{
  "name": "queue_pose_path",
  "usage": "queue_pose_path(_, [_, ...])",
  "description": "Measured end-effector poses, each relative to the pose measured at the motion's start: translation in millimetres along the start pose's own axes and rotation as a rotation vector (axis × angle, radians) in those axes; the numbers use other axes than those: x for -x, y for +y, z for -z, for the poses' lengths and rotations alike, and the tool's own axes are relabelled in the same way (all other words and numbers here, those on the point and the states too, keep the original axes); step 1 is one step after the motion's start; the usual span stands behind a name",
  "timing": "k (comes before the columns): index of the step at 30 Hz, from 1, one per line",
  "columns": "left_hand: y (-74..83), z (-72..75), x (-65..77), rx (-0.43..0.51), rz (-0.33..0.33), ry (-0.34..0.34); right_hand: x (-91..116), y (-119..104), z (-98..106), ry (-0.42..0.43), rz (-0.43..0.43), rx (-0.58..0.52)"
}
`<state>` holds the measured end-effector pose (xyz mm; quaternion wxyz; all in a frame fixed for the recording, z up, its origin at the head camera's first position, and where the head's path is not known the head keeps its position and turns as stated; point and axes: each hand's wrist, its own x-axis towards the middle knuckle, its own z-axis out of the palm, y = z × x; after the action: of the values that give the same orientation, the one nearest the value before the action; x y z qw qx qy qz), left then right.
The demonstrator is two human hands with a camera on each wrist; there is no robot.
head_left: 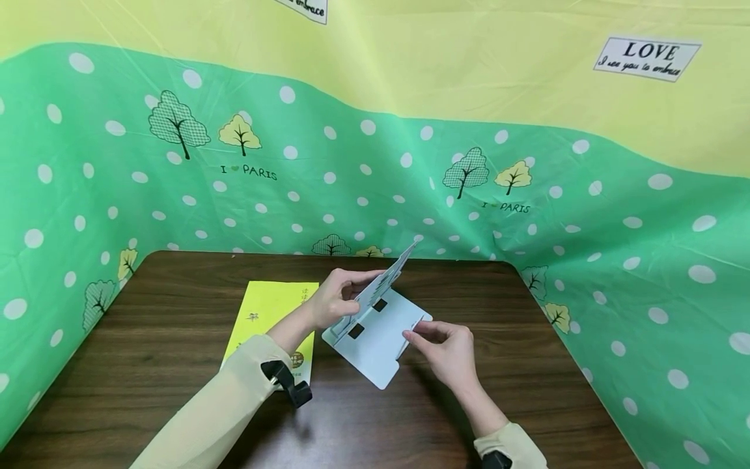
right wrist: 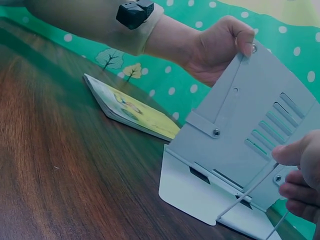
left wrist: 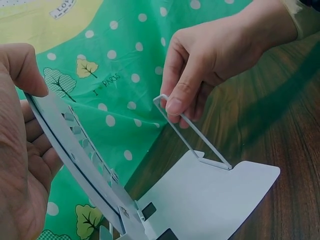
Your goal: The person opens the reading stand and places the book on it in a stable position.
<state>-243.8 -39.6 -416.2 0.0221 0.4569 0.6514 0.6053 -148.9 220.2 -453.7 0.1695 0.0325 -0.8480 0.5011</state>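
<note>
A pale metal book stand (head_left: 383, 342) lies with its flat base low over the table, its slotted back panel (right wrist: 240, 117) tilted up from the hinged edge. My left hand (head_left: 328, 303) grips that panel at its edge, thumb on one face and fingers behind. On the base's opposite side, a thin wire support (left wrist: 209, 139) stands raised from the plate. The thumb and fingers of my right hand (head_left: 448, 352) pinch the wire's top bar. Two dark rectangular openings show near the hinge in the head view.
A yellow book (head_left: 266, 306) lies left of the stand, partly under my left forearm. The dark wooden table (head_left: 146, 365) runs back to a green and yellow curtain (head_left: 351, 156) with dots and trees. Each sleeve has a black wrist camera (head_left: 287, 383).
</note>
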Motion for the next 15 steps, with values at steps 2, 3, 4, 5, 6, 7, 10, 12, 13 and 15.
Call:
queue_pose_path(2, [0.0,-0.8,-0.2,0.011,0.004,0.0,0.5,0.0,-2.4,-0.016,0.017,-0.019])
queue_pose_path(3, [0.0,-1.1,-0.2,0.015,0.006,0.0,0.7,0.1,-3.5,-0.023,0.025,-0.025])
queue_pose_path(4, [-0.4,-1.5,-0.2,0.02,0.009,0.001,0.8,0.2,-4.7,-0.03,0.033,-0.03])
queue_pose_path(5, [-0.7,-1.8,-0.3,0.024,0.012,0.001,0.8,0.4,-5.7,-0.034,0.042,-0.035])
queue_pose_path(6, [-1.2,-2.1,-0.3,0.026,0.013,0.001,0.7,0.6,-6.6,-0.038,0.047,-0.041])
queue_pose_path(7, [-1.8,-2.5,-0.3,0.027,0.014,0.0,0.5,1.0,-7.5,-0.042,0.052,-0.048])
queue_pose_path(10, [-3.1,-3.3,-0.2,0.027,0.014,-0.001,-0.7,1.9,-9.4,-0.048,0.058,-0.068])
queue_pose_path(12, [-3.6,-3.8,-0.1,0.027,0.014,0.0,-1.7,2.5,-10.5,-0.052,0.055,-0.085])
queue_pose_path(13, [-3.5,-4.0,-0.2,0.028,0.014,0.0,-2.1,2.5,-10.9,-0.054,0.056,-0.096])
queue_pose_path(15, [-2.9,-4.5,-0.2,0.032,0.017,0.001,-2.8,2.4,-11.8,-0.058,0.056,-0.121])
